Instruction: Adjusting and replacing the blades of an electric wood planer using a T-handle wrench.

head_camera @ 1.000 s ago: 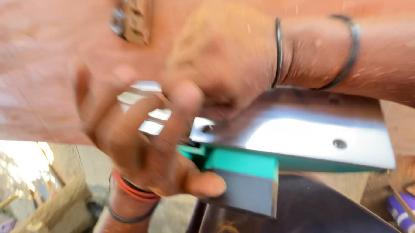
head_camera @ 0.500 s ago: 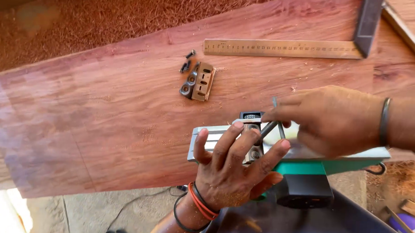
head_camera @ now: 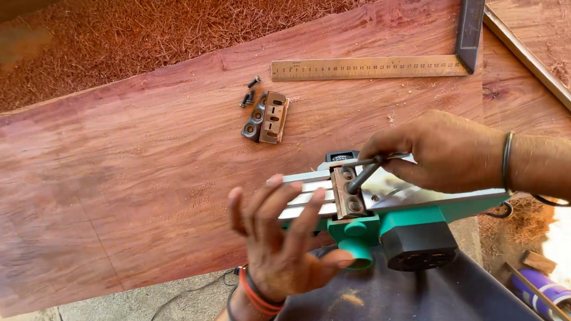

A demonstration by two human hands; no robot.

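board: wide reddish wood plank fills left and centre, sawdust bed beyond it on the far side
loose parts: small dark screws and a metal blade clamp plate lie on the plank, far of centre, just beside each other, well apart from both hands
square: steel try square flat on the plank at far right, ruler arm running left-right
left hand: left hand near centre, palm up, fingers spread and straight, pressed up against the left end of the planer sole; wrapping nothing
planer: green electric planer upturned, silver sole facing the camera, right of centre at the near edge of the plank, seemingly propped on the person's dark-clothed lap
wrench: dark socket wrench stands tilted in the blade drum slot, tip on a bolt there
right hand: right hand right of centre, over the planer, fingers curled tight round the wrench's top bar; bangle on wrist
far right near: purple cylinder object on the ground, blurry, can't tell what it is
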